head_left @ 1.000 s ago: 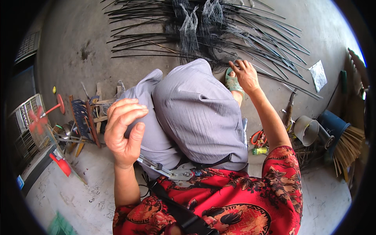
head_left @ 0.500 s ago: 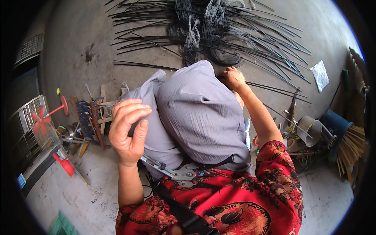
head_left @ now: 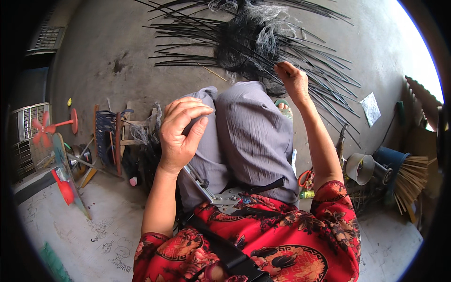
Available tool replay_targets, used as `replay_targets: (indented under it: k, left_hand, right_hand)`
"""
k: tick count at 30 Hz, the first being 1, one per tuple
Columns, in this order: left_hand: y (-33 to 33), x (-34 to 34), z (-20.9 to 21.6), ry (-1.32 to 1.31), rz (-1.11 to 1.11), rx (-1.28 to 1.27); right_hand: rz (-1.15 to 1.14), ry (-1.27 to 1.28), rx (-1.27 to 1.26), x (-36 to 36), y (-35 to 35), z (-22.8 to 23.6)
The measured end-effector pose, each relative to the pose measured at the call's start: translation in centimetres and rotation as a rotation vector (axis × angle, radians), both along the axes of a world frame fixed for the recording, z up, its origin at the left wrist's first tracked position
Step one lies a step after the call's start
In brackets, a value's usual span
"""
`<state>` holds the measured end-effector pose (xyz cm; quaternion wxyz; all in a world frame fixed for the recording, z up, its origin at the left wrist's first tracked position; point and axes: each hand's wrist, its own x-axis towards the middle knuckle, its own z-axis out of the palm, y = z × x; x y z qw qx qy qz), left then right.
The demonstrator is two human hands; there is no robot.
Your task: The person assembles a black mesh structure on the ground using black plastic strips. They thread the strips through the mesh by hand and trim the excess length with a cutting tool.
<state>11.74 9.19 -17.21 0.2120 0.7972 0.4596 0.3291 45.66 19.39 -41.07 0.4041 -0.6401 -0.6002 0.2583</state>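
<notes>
My left hand (head_left: 182, 131) is raised above my left thigh, empty, its fingers loosely bent and the thumb apart. My right hand (head_left: 295, 82) reaches past my knees, fingers pinched together at the near end of a thin black rod (head_left: 253, 53); the exact grip is small to see. That rod slants away to the far left across a pile of black rods (head_left: 185, 34) on the floor. Tangled black and whitish netting (head_left: 242, 35) covers the middle of the pile. Below my left hand, a metal hinged bracket (head_left: 225, 199) rests by my lap.
At left stand a small wooden frame (head_left: 118, 136), a red fan-shaped toy (head_left: 44, 128) and a red piece (head_left: 63, 186). At right are a whitish bucket (head_left: 359, 168), a blue bin (head_left: 392, 160) with a straw broom (head_left: 411, 176), orange-handled scissors (head_left: 305, 178) and a white sheet (head_left: 370, 109).
My right hand has risen from beside my knee and moved farther out, with a black rod at its fingers. My left hand has shifted right. The view has moved, and my right foot now shows.
</notes>
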Motion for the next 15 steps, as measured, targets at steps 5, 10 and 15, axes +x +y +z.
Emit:
replay_targets:
  k: [5, 10, 15]
  left_hand:
    - [-2.8, -2.1, 1.2, -0.118, 0.006, -0.022]
    - [-4.8, -6.4, 1.1, -0.939, 0.05, -0.413]
    - [-4.7, -12.0, 2.7, -1.501, -0.013, -0.406]
  right_hand:
    - [0.04, 0.119, 0.137, -2.1, -1.3, 6.9]
    - [0.177, 0.133, 0.106, -6.2, -9.0, 19.8]
    - [0.337, -0.03, -0.088, -7.4, -20.0, 27.1]
